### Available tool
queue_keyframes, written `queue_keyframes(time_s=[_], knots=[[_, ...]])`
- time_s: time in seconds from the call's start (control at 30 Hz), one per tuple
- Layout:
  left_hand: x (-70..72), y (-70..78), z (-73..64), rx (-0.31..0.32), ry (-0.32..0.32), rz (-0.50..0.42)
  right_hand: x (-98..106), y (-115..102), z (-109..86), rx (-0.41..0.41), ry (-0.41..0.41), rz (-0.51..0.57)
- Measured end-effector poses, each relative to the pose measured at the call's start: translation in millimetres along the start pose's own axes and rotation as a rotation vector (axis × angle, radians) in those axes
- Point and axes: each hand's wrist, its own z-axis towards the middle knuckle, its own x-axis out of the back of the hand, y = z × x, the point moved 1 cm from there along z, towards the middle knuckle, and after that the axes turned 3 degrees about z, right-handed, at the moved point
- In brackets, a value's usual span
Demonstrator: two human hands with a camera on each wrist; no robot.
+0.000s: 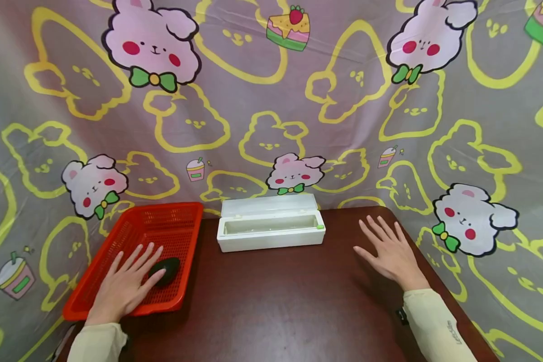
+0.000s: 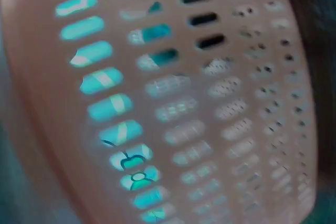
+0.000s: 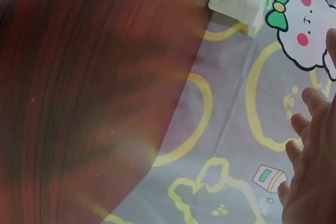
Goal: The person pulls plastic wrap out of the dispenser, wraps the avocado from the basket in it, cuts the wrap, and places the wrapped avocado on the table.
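Observation:
My left hand point(image 1: 125, 285) is spread flat over the red plastic basket point(image 1: 191, 251), its thumb overlapping a dark green avocado point(image 1: 168, 271) that lies inside. Slotted basket wall point(image 2: 157, 98) fills the left wrist view in washed-out colours; no fingers show there. Over the right side of the table, my right hand point(image 1: 391, 254) has its fingers straight and apart, holding nothing. The right wrist view catches part of that hand point(image 3: 312, 166) at its right edge. Between the hands, farther back, sits a long white box point(image 1: 271, 240) with its lid point(image 1: 269, 205) raised.
A dark reddish-brown wooden table point(image 1: 271, 301) carries the basket and the box. Behind it and along both sides hangs a grey curtain point(image 1: 253, 100) printed with cartoon rabbits. The box has a small green tab point(image 1: 320, 227) at its right front corner.

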Motion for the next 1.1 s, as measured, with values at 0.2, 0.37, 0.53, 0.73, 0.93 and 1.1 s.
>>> queue_keyframes(time_s=[0.2, 0.37, 0.53, 0.73, 0.93, 1.1], knots=[[12.4, 20.8, 13.9, -0.019, 0.028, -0.049, -3.7, -4.2, 11.4, -0.059, -0.070, 0.178], [21.0, 62.1, 31.9, -0.035, 0.049, -0.061, -11.0, -11.6, 23.6, -0.099, -0.105, 0.309], [17.7, 107.8, 58.1, -0.061, 0.106, -0.094, -20.9, -23.3, 37.5, -0.136, -0.123, 0.401], [-6.9, 145.6, 97.3, -0.052, 0.181, -0.181, -34.1, -38.2, 60.2, -0.178, -0.147, 0.467], [-30.3, 154.2, 126.4, 0.052, 0.210, -0.205, -47.8, -54.5, 80.9, -0.213, -0.129, 0.494], [-39.4, 149.6, 135.7, 0.100, 0.231, -0.188, -56.6, -67.4, 94.5, -0.220, -0.129, 0.452]])
